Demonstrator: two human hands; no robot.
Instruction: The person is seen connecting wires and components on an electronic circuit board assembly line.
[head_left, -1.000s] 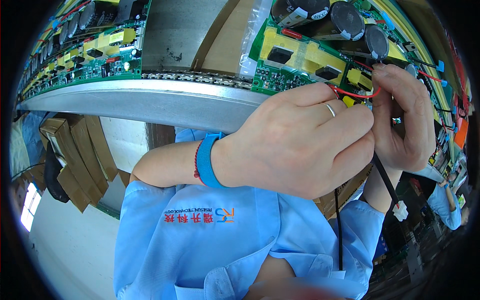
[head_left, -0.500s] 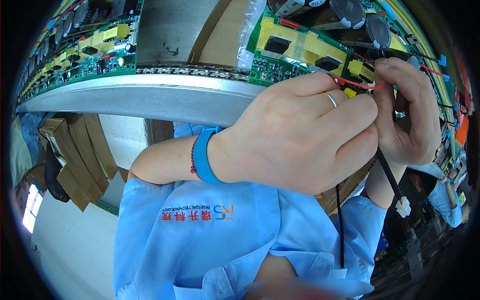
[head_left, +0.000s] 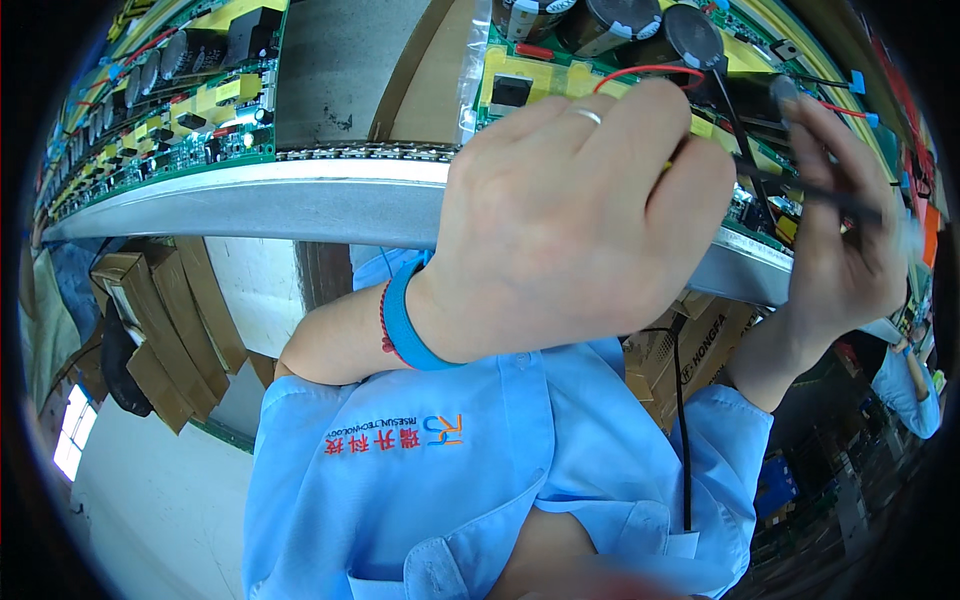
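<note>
My left hand (head_left: 580, 220), with a ring and a blue wristband, is closed over the near edge of a green circuit board (head_left: 495, 70). Its fingertips are hidden beneath the knuckles. A black cable (head_left: 770, 178), smeared by motion, runs out from those fingers towards my right hand (head_left: 850, 230). My right hand stands at the right with its fingers stretched out and apart, partly blurred; the cable crosses in front of it. A red wire (head_left: 650, 70) loops above my left knuckles. Another black strand (head_left: 740, 125) slants across the board between my hands.
Large black capacitors (head_left: 690, 35) stand on the board's far side. A metal rail with a chain (head_left: 330, 153) runs along the near edge. More populated boards (head_left: 200, 120) sit at the left. Cardboard boxes (head_left: 160, 310) lean below; another person (head_left: 905, 390) is far right.
My right hand has moved right and slightly down, away from my left hand. The hanging black cable has swung up and rightward. My left hand and the board have shifted a little left.
</note>
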